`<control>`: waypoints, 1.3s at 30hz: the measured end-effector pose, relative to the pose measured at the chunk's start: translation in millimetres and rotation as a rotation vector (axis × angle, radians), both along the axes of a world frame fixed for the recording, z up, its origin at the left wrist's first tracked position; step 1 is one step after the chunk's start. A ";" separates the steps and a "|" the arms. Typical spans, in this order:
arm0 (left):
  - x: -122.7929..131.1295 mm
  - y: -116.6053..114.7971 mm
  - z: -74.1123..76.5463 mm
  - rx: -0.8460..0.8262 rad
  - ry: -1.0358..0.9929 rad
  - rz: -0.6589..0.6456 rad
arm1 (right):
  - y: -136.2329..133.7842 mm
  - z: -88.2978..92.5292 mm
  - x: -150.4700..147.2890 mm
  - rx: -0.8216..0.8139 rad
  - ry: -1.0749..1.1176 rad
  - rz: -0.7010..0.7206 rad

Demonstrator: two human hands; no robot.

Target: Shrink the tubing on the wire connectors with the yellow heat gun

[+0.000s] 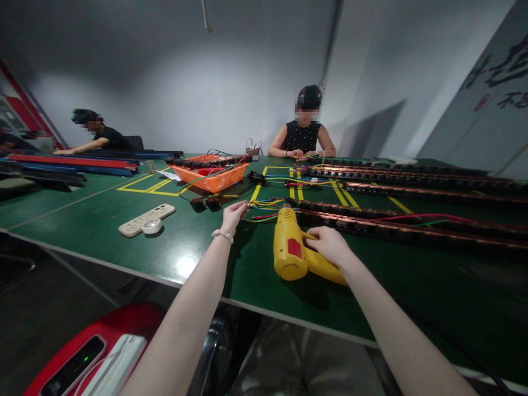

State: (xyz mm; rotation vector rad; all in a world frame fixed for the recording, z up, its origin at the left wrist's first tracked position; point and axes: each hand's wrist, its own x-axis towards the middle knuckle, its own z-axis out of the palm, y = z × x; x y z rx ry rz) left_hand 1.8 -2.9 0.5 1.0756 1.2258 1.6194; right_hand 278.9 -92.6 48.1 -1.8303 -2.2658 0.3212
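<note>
My right hand (328,246) is closed around the handle of a yellow heat gun (291,242), whose nozzle points away from me toward the wires. My left hand (234,216) pinches the ends of several thin coloured wires (266,204), just left of the nozzle. These wires come out of a long dark bar with copper-coloured edges (355,220) that runs off to the right. A red-tipped wire (264,216) lies below the pinched ones. What exactly sits between my left fingertips is too small to make out.
An orange basket (212,181) holding dark parts stands beyond my left hand. A beige power strip (146,220) with a small white dish (152,226) lies at left. More bars (396,192) stretch right. Across the green table (198,220) a person (305,132) works; another person (103,135) sits far left.
</note>
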 end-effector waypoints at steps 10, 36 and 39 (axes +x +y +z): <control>0.1 9.1 -7.0 0.044 0.093 -0.012 | -3.1 -1.1 -21.2 0.043 -0.011 0.091; -7.4 7.9 -9.4 0.142 0.738 0.128 | -2.9 1.7 -69.6 0.033 -0.059 0.170; -7.4 10.2 -12.4 0.145 0.681 0.105 | -1.5 2.4 -59.5 0.018 -0.048 0.155</control>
